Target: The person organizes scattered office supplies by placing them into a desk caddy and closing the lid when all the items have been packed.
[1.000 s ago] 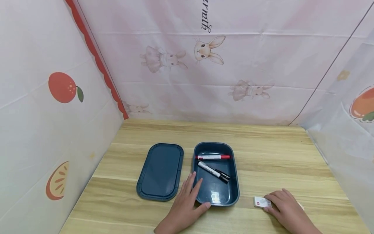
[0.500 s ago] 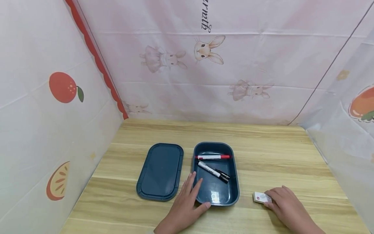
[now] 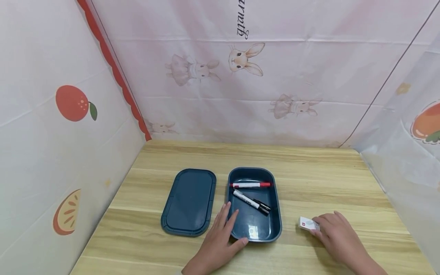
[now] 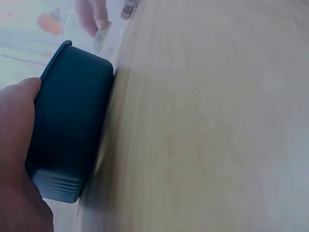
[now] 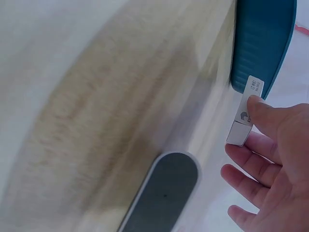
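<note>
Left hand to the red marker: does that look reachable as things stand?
Probably yes: the left hand already rests against the open box, and nothing covers the red marker inside.

My left hand [image 3: 218, 242] has its fingers spread and pointing toward the far edge of the counter [image 3: 316, 168]. My right hand [image 3: 337, 235], nearer to the right edge, makes a pinch between thumb and fingers.
</note>
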Motion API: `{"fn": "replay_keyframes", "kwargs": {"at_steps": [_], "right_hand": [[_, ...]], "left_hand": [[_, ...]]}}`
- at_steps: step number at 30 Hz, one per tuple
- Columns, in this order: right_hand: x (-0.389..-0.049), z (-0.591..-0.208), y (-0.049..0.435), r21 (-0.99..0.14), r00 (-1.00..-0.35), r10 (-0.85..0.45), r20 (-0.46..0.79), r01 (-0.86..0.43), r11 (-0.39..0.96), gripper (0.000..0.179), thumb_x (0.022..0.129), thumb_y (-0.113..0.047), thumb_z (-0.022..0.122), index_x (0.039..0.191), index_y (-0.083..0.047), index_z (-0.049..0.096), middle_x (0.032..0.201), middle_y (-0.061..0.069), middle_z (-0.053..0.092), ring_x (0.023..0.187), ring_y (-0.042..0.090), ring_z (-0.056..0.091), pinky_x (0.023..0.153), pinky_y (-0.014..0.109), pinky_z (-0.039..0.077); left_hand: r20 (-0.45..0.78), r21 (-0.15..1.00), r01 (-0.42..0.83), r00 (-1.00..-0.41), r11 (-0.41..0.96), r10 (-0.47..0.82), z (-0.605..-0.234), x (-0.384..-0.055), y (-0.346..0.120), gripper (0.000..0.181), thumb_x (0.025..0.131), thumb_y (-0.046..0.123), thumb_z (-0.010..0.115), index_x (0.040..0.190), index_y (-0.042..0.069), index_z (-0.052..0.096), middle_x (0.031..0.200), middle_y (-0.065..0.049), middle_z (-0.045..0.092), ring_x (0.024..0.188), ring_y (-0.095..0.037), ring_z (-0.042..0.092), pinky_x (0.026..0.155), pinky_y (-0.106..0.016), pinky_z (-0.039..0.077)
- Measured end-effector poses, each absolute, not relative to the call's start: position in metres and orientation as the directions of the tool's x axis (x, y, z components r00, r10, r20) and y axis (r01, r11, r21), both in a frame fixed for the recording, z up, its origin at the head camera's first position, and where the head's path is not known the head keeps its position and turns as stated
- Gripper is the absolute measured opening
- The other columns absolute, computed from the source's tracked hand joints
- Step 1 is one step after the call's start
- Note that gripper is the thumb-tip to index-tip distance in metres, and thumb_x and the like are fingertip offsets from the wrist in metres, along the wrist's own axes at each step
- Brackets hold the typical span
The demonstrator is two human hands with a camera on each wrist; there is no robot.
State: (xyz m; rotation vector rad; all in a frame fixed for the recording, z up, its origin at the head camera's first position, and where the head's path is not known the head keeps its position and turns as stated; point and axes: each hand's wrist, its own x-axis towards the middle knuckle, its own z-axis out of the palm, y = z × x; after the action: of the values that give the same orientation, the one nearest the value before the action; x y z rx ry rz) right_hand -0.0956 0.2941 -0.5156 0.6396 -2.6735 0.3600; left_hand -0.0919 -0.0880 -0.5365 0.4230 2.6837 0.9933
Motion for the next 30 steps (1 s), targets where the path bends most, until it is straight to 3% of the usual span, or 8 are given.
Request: {"fn": "replay_keyframes", "kwargs": {"at_steps": [8, 21, 30], "right_hand": [[-0.105, -0.509, 0.29, -0.145, -0.806, -0.381, 0.452, -0.488, 0.861, 0.037, 0.068, -0.019, 0.087, 0.1, -0.005, 0.073, 0.096, 0.005, 0.071, 0.092, 0.028, 0.065, 0.098, 0.061, 0.039], [-0.121, -0.488, 0.275, -0.165, -0.833, -0.361, 0.42, -0.461, 0.872, 0.036, 0.073, -0.021, 0.088, 0.102, -0.006, 0.073, 0.098, 0.006, 0.071, 0.095, 0.028, 0.062, 0.101, 0.056, 0.037], [-0.13, -0.483, 0.26, -0.169, -0.839, -0.372, 0.396, -0.465, 0.869, 0.035, 0.075, -0.024, 0.087, 0.103, -0.007, 0.074, 0.101, 0.006, 0.072, 0.101, 0.029, 0.062, 0.105, 0.059, 0.034]], "left_hand": [[-0.134, 0.663, 0.183, -0.925, 0.726, 0.356, -0.536, -0.092, -0.088, 0.084, 0.093, 0.074, 0.048, 0.162, 0.036, 0.02, 0.166, 0.021, -0.016, 0.158, -0.022, -0.004, 0.117, -0.068, 0.023], [-0.112, 0.675, 0.2, -0.924, 0.71, 0.366, -0.536, -0.092, -0.087, 0.084, 0.093, 0.074, 0.048, 0.162, 0.036, 0.019, 0.168, 0.018, -0.014, 0.158, -0.021, -0.004, 0.118, -0.066, 0.022], [-0.112, 0.673, 0.193, -0.927, 0.714, 0.357, -0.537, -0.091, -0.088, 0.084, 0.093, 0.074, 0.048, 0.161, 0.036, 0.02, 0.167, 0.019, -0.015, 0.158, -0.021, -0.004, 0.119, -0.066, 0.021]]}}
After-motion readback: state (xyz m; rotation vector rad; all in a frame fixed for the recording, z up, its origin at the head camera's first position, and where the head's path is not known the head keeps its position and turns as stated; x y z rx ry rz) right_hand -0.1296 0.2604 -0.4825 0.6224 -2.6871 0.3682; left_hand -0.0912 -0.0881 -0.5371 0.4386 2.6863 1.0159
